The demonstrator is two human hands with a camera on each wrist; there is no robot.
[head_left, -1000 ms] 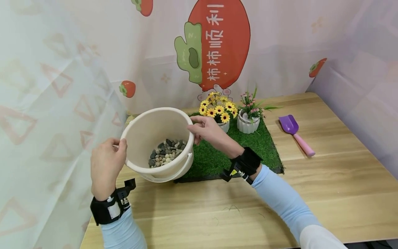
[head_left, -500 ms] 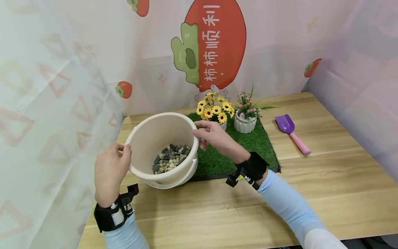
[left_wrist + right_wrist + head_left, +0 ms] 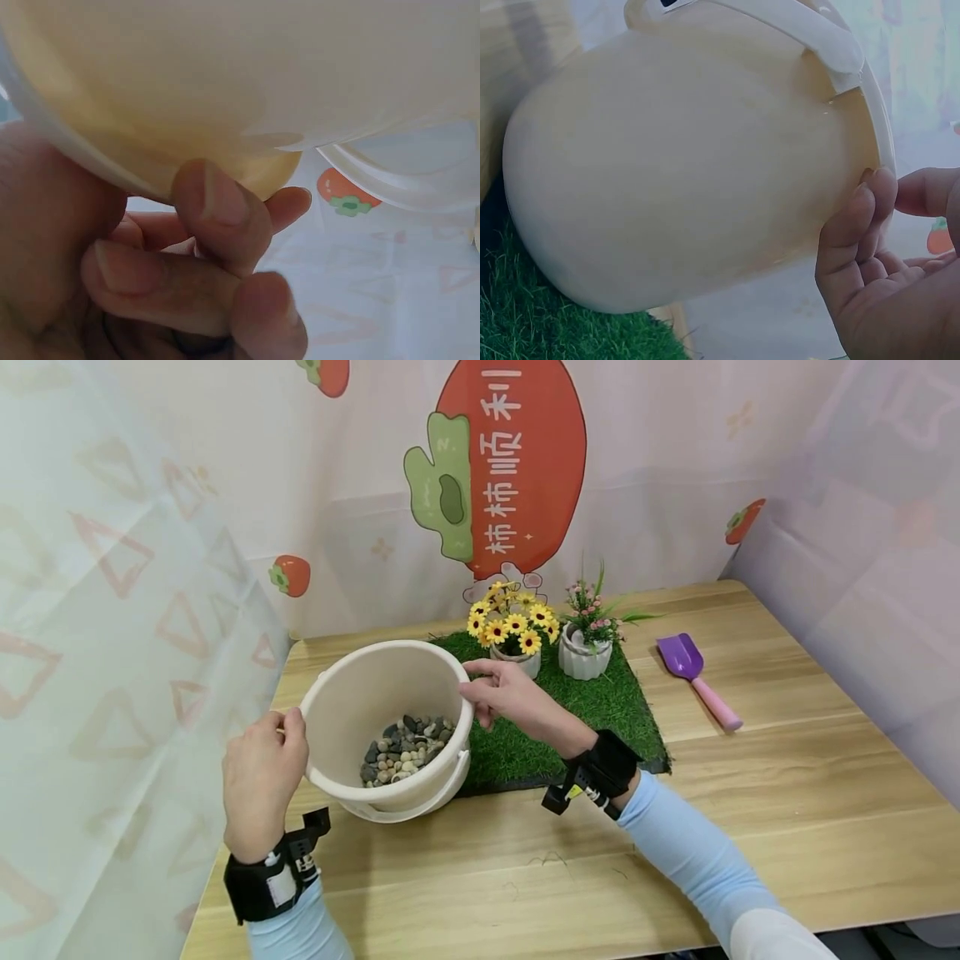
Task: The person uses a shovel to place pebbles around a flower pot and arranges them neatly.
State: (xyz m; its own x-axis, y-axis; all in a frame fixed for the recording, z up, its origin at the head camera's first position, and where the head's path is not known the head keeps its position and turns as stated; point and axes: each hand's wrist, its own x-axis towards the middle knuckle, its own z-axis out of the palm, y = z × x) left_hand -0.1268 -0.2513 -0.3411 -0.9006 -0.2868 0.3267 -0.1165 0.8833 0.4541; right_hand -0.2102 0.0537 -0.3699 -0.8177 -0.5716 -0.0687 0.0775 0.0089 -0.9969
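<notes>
A cream plastic bucket (image 3: 405, 677) stands at the left of the table in the head view, its mouth tipped toward me. Grey and tan pebbles (image 3: 405, 752) lie in its bottom. My left hand (image 3: 262, 777) pinches the rim on the left, and in the left wrist view its curled fingers (image 3: 225, 217) sit under the rim. On the other side my right hand (image 3: 517, 697) grips the rim between thumb and fingers, as the right wrist view also shows. The bucket's white handle (image 3: 420, 806) hangs down along the near side.
A green turf mat (image 3: 585, 718) lies beside the bucket. On it stand a pot of yellow flowers (image 3: 513, 627) and a white pot with pink flowers (image 3: 585, 652). A purple scoop with a pink handle (image 3: 697, 681) lies to the right on the wooden table (image 3: 487, 893). Printed cloth hangs behind.
The bucket and both hands have come down a little and slightly nearer to me since a second ago. Both hands keep hold of the rim. The whole head view has shifted slightly.
</notes>
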